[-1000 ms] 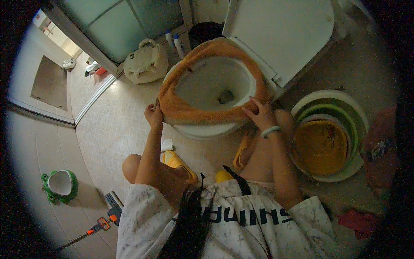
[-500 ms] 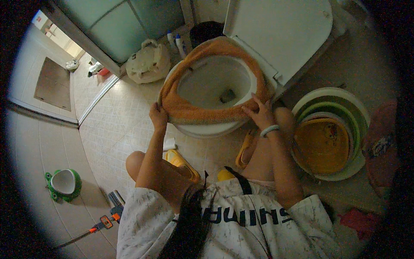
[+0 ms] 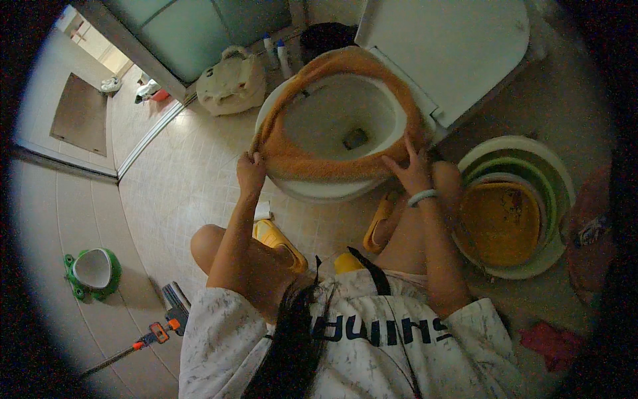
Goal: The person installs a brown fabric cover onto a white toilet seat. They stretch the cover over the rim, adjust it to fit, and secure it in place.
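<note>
An orange plush toilet seat cover (image 3: 319, 167) lies around the seat of the white toilet (image 3: 325, 191) in front of me. Its left part looks bunched and narrow. My left hand (image 3: 251, 174) pinches the cover's edge at the near left corner. On the near right part of the cover, my right hand (image 3: 413, 171) rests with its fingers spread, a pale band around the wrist. White rim shows below the cover along the near side, and the lid (image 3: 445, 53) stands raised behind.
Nested basins (image 3: 502, 223) stand on the right, a yellow one innermost. Beyond the toilet are a dark bin (image 3: 327, 38), two white bottles (image 3: 284, 60) and a pale seat-like item (image 3: 231, 83). A green frog-shaped potty (image 3: 94, 272) and a floor-cleaner head (image 3: 174, 309) are at left.
The view has shifted a little. My left hand still grips the cover's near left corner, which has been drawn slightly inward and up. My right hand's fingers have spread wider on the cover.
</note>
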Demonstrator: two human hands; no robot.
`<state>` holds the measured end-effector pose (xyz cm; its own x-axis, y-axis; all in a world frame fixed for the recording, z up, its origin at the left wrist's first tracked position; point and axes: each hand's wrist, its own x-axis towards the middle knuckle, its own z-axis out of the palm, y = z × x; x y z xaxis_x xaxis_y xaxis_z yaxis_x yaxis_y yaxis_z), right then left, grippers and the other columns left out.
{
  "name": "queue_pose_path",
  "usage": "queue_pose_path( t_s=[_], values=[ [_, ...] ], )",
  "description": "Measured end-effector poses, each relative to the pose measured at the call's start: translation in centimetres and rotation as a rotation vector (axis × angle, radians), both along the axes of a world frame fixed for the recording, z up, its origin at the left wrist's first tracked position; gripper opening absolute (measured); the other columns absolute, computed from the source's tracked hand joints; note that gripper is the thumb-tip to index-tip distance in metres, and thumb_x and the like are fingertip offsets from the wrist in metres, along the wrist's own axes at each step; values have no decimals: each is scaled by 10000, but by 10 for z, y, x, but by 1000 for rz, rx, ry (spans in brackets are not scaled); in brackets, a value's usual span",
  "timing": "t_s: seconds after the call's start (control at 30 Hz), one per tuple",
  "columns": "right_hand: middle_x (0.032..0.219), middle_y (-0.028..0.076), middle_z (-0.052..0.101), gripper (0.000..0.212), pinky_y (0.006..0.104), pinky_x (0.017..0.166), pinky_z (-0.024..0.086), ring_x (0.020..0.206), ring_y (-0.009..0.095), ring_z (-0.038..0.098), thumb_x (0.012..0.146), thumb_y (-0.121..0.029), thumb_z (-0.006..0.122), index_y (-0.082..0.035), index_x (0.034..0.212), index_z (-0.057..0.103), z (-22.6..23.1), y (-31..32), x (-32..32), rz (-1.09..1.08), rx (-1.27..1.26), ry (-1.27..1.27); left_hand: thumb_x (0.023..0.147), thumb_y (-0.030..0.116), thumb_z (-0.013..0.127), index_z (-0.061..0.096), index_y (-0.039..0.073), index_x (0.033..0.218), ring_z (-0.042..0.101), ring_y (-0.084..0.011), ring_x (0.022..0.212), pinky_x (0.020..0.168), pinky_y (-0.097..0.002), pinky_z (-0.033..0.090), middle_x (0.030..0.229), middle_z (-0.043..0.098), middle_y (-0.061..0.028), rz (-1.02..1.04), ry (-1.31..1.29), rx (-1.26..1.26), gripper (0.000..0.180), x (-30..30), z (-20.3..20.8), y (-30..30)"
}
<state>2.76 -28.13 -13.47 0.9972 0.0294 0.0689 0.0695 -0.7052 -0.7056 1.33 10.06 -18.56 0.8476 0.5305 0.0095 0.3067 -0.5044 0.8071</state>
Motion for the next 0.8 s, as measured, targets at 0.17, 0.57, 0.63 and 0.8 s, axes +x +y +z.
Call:
queue_pose_path(
  t_s=[0.17,0.57,0.63,0.8],
  values=[
    [1308,277,253,821,423,996,250,1213,407,248,712,-482,622,-137,1345,230,4,0,2,9,-110,5,803,202,464,553,-46,938,555,-372,794,716,-426,427,827,577,-225,-126,-403,320,296,33,-3,-2],
    [1165,184,488,546,398,928,344,1068,325,461,811,-364,542,-84,1257,397,-2,15,0,-127,132,-108,816,169,464,531,-46,683,438,-152,518,472,-333,362,579,507,-66,-11,-383,-382,261,77,-35,44],
    [1100,187,535,443,385,881,387,988,307,522,858,-318,477,-86,1232,434,-3,10,4,-218,169,-45,824,145,450,523,-42,658,401,-122,499,447,-303,341,546,464,-28,-83,-334,-438,260,61,22,14],
    [1066,166,553,398,361,874,376,990,311,514,888,-299,424,-17,1165,472,-2,7,16,-422,205,-252,834,192,495,530,-39,636,369,-99,469,429,-276,313,538,446,1,-215,-279,-273,307,50,73,22]
  ],
)
